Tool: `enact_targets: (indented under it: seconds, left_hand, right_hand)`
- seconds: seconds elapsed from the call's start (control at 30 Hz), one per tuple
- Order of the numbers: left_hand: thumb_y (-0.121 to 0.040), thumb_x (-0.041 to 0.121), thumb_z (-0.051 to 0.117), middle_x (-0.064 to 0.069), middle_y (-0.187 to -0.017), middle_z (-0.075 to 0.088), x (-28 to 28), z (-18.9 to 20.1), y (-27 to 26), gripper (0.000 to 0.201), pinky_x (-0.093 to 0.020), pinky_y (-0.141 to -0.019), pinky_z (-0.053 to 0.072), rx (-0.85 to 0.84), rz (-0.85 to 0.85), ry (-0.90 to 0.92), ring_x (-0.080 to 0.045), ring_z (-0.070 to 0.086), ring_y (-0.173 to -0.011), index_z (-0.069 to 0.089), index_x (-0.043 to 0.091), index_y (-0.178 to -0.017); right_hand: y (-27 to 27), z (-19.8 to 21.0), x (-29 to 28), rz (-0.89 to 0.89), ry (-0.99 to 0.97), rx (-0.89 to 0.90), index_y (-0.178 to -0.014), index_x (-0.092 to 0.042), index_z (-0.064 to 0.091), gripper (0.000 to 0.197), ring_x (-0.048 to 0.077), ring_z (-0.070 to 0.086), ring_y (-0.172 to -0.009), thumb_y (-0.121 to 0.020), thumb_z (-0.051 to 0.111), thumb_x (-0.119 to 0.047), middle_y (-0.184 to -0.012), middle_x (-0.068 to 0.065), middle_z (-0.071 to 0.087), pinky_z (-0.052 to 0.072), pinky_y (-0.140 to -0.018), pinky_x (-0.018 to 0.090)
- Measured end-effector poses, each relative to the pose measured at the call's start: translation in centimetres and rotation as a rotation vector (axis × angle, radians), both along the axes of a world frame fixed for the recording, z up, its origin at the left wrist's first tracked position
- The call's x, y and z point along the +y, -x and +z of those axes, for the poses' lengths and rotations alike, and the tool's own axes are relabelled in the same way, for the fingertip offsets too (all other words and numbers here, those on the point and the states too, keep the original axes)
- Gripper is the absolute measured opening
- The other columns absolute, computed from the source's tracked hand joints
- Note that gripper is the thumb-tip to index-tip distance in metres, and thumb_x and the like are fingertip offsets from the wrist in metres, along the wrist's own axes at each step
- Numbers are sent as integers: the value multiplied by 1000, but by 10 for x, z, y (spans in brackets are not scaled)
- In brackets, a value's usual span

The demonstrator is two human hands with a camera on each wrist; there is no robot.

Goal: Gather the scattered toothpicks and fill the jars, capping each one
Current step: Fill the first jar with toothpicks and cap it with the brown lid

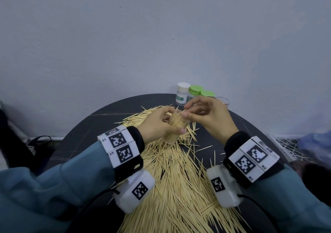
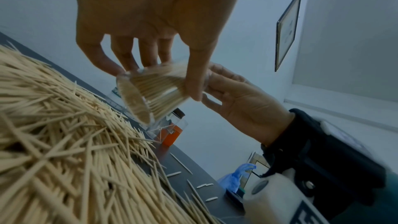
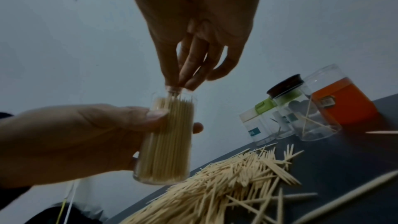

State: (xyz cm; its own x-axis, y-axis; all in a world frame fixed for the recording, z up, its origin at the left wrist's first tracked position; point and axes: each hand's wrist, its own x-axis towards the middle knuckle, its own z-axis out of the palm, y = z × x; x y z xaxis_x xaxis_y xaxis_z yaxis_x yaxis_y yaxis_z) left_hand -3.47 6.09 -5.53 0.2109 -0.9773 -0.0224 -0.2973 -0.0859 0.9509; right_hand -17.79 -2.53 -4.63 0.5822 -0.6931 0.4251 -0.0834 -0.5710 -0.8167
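My left hand (image 1: 172, 121) grips a clear jar (image 1: 177, 128) packed with toothpicks, tilted above the pile, thumb on its near side. In the left wrist view the left hand (image 2: 157, 83) wraps the jar (image 2: 137, 106). My right hand (image 1: 185, 110) pinches a few toothpicks at the jar's open mouth. The right wrist view shows its fingertips (image 3: 183, 81) bunched at the rim of the jar (image 3: 165, 159). Loose toothpicks (image 1: 179, 179) cover the dark round table (image 1: 80, 143) in a thick heap below both hands.
At the table's back edge stand a white-capped jar (image 1: 183, 93), two green-capped jars (image 1: 196, 90) and an open clear jar (image 1: 223, 100). An orange box (image 3: 344, 103) and a dark-lidded jar (image 3: 286, 88) sit among them. A grey wall rises behind the table.
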Motion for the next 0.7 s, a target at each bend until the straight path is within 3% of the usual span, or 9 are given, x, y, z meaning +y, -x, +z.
enact_targets:
  seconds: [0.1,0.2,0.43,0.57,0.7]
  left_hand:
    - [-71,13,79,-10,-112,65,1,2,1,49,-37,-87,51,2,-30,-8,-24,62,-103,54,16,-114]
    - [-72,10,77,-8,-108,67,1,2,2,52,-31,-82,51,1,-47,-4,-20,62,-97,53,15,-117]
    - [-72,10,78,-10,-109,66,-1,0,-1,52,-35,-80,54,43,-11,-9,-23,63,-99,55,15,-118]
    - [-73,10,78,4,-85,60,-1,-1,-1,48,-15,-61,46,25,-39,-3,-6,56,-74,54,17,-114]
    - [-71,11,79,-4,-102,65,-2,-3,-2,50,-28,-77,49,10,-24,-5,-17,61,-92,55,18,-115]
  right_hand:
    - [4,0,-3,-38,17,18,-88,-19,66,18,4,67,-72,-74,75,-11,-76,-6,71,50,-69,14]
    - [4,2,-1,43,-12,38,-83,-19,68,14,8,67,-77,-74,74,-9,-82,-1,71,52,-73,18]
    - [3,4,2,-68,111,52,-87,-20,70,10,-2,61,-71,-80,70,-12,-78,-7,68,47,-68,8]
    - [1,3,7,-1,127,169,-84,-20,72,10,-2,62,-68,-80,70,-11,-75,-9,68,46,-65,5]
    - [4,5,3,-68,144,123,-84,-20,72,10,-1,63,-70,-80,70,-10,-77,-5,69,46,-66,6]
